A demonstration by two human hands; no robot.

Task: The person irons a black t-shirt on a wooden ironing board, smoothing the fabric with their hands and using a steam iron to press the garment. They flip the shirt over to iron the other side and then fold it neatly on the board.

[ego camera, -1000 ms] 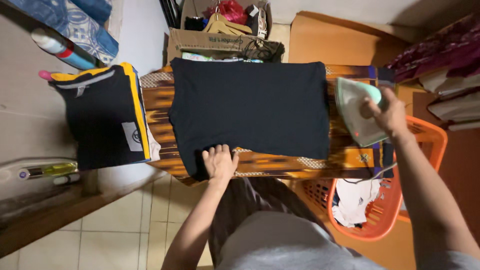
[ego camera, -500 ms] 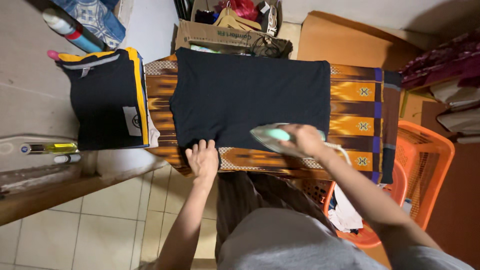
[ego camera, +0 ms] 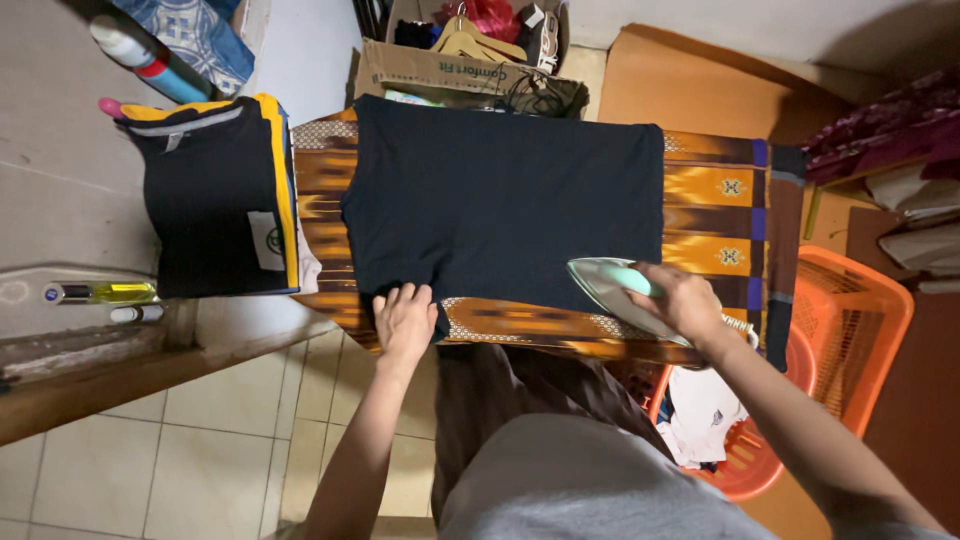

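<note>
Head view: we press our left hand (ego camera: 404, 322), fingers spread flat, on the near edge of the black cotton T-shirt (ego camera: 505, 200) lying on the orange patterned ironing cloth (ego camera: 712, 215); our right hand (ego camera: 688, 300) grips the pale green iron (ego camera: 612, 288) at the shirt's right hem.

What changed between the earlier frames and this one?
The right hand brought the mint-green iron from the board's right end onto the black shirt, then slid it rightward along the near hem. The left hand stayed pressing the hem's left corner; shirt and orange basket unchanged.
</note>
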